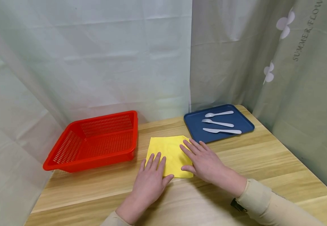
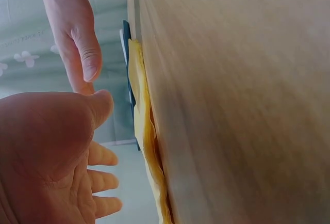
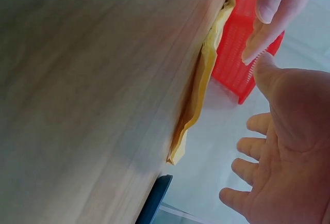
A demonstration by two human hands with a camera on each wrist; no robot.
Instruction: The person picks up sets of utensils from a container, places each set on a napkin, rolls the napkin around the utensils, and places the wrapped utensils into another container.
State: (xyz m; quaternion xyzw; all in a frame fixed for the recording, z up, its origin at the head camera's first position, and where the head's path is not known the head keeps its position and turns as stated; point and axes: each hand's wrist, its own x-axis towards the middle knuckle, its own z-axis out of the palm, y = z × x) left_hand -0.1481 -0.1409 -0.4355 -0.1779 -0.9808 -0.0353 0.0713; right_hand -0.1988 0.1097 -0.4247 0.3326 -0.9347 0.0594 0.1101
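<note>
A folded yellow cloth point(image 1: 169, 153) lies flat on the wooden table, its stacked layers showing along the edge in both wrist views. Over its near left corner is my left hand point(image 1: 150, 180), fingers spread and straight. My right hand point(image 1: 204, 161) hovers above the cloth's right side with its fingers spread too. Seen from the left wrist, a gap separates the left fingers point(image 2: 103, 181) from the cloth point(image 2: 140, 87). The right wrist view likewise has the right palm point(image 3: 294, 146) raised off the cloth point(image 3: 198, 87). Neither hand holds anything.
On the left stands a red plastic basket point(image 1: 95, 161) with slotted walls. A blue tray point(image 1: 193, 125) at the back right bears a white spoon point(image 1: 218, 114), fork point(image 1: 218, 123) and knife point(image 1: 222, 131). Pale curtains point(image 1: 109, 62) hang behind the table point(image 1: 265, 163).
</note>
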